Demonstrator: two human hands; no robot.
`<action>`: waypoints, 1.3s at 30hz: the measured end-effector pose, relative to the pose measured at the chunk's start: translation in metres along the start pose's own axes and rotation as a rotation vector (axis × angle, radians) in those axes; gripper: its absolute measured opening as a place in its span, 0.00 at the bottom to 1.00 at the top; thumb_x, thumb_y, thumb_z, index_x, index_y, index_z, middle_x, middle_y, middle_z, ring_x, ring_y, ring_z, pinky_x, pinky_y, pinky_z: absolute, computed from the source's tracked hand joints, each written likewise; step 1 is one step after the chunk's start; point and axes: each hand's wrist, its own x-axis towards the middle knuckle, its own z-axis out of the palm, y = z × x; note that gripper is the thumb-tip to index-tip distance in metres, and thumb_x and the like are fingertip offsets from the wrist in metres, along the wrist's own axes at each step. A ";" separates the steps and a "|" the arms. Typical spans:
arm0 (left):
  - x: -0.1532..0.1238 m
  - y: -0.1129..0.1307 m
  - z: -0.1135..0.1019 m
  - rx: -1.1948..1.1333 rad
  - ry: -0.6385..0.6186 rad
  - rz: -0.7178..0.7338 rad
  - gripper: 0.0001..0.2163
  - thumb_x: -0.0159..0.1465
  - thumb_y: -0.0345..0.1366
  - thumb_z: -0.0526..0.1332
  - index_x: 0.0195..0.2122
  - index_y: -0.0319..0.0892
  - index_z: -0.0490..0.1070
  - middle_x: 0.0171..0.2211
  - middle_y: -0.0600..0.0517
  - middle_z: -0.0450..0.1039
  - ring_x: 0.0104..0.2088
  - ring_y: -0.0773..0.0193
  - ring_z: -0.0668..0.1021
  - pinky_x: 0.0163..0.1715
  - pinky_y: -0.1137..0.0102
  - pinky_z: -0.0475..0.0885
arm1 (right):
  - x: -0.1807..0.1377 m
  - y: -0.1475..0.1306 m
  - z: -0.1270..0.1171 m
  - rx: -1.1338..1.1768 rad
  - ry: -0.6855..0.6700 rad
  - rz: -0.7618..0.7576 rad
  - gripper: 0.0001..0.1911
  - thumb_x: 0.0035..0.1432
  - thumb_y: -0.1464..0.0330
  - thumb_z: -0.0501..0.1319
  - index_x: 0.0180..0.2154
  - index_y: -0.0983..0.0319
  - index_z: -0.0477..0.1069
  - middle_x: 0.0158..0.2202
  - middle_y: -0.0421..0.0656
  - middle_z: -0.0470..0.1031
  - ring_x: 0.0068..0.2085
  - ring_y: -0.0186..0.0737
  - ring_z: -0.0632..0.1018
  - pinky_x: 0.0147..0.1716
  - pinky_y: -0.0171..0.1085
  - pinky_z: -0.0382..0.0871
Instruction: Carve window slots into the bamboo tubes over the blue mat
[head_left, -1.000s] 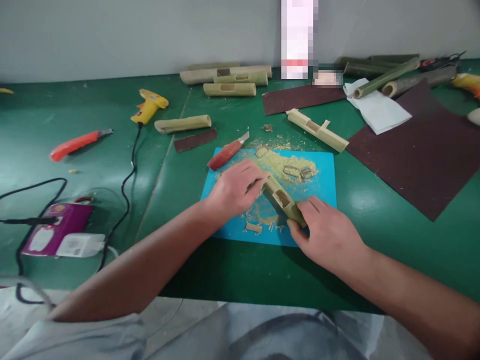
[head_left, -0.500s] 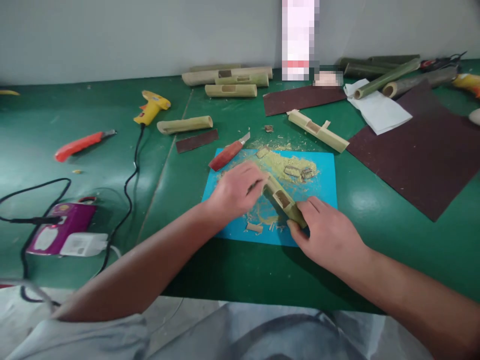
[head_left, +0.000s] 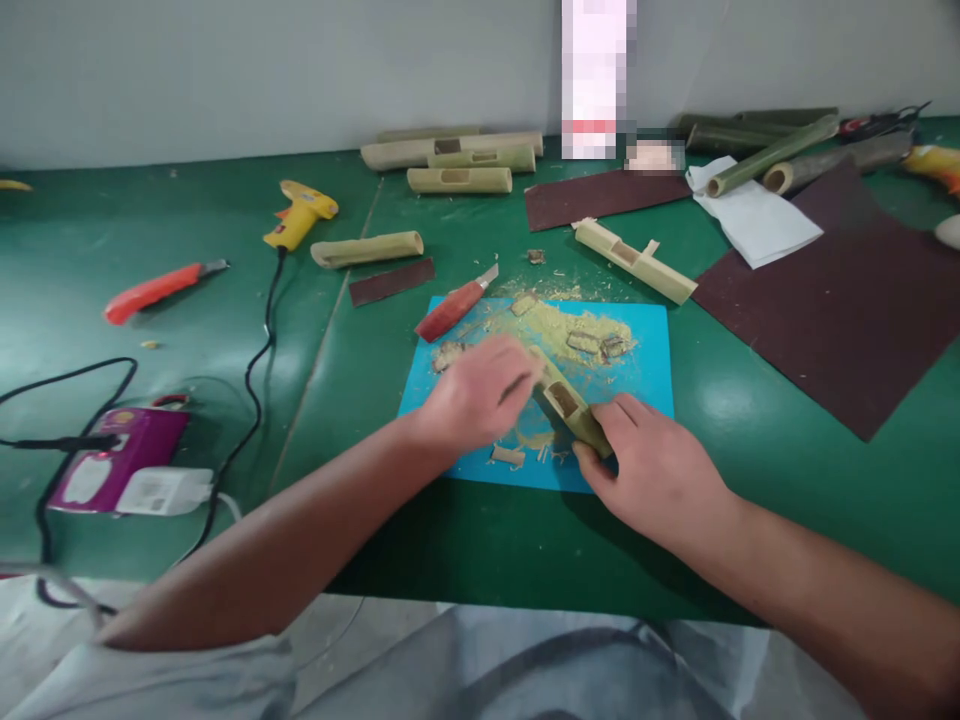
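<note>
My right hand grips the near end of a short bamboo tube with a rectangular opening cut in its upper side. The tube slants over a blue mat. At its far end is my left hand, closed and slightly blurred. A small dark edge shows between its fingers; it looks like a folded piece of sandpaper, mostly hidden. Pale bamboo dust and cut chips lie on the mat. A red-handled knife rests across the mat's upper left corner.
Cut bamboo tubes lie along the back, with another notched tube right of the mat. Dark brown sheets cover the right side. A yellow glue gun, orange utility knife and purple power strip with cables lie left.
My left hand has shifted slightly right and down against the tube's far end, uncovering chips at the mat's left. My right hand and the tube stay nearly in place.
</note>
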 end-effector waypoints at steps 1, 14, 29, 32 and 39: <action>0.000 0.000 0.000 -0.006 -0.017 0.010 0.08 0.73 0.31 0.57 0.38 0.41 0.76 0.34 0.48 0.78 0.36 0.61 0.79 0.39 0.66 0.76 | 0.000 0.000 0.000 0.000 -0.004 0.001 0.07 0.64 0.67 0.59 0.35 0.63 0.72 0.32 0.44 0.73 0.31 0.40 0.74 0.28 0.38 0.59; 0.001 -0.004 -0.001 0.017 0.026 -0.003 0.08 0.73 0.31 0.58 0.36 0.40 0.75 0.31 0.50 0.76 0.34 0.62 0.77 0.36 0.67 0.74 | 0.000 0.000 0.001 0.000 0.027 -0.010 0.08 0.65 0.67 0.58 0.34 0.63 0.71 0.30 0.44 0.72 0.29 0.39 0.73 0.28 0.38 0.58; -0.001 -0.003 0.001 -0.014 -0.007 0.029 0.07 0.73 0.31 0.58 0.40 0.40 0.76 0.34 0.49 0.77 0.36 0.62 0.78 0.38 0.66 0.76 | 0.000 0.003 0.003 0.020 0.015 0.027 0.09 0.65 0.66 0.56 0.33 0.62 0.71 0.31 0.43 0.72 0.30 0.39 0.73 0.28 0.38 0.58; -0.001 -0.002 0.000 -0.005 -0.001 0.018 0.07 0.73 0.31 0.58 0.39 0.41 0.76 0.34 0.50 0.77 0.36 0.63 0.78 0.39 0.66 0.76 | 0.000 0.003 0.002 0.045 0.019 0.038 0.09 0.65 0.66 0.56 0.33 0.62 0.72 0.31 0.44 0.72 0.31 0.39 0.73 0.28 0.38 0.59; -0.001 -0.003 0.001 0.012 -0.011 0.022 0.09 0.74 0.32 0.57 0.39 0.40 0.76 0.34 0.49 0.77 0.36 0.61 0.78 0.39 0.66 0.75 | -0.001 0.003 0.004 0.060 0.058 0.022 0.08 0.63 0.68 0.56 0.39 0.63 0.73 0.31 0.44 0.74 0.31 0.40 0.74 0.27 0.38 0.59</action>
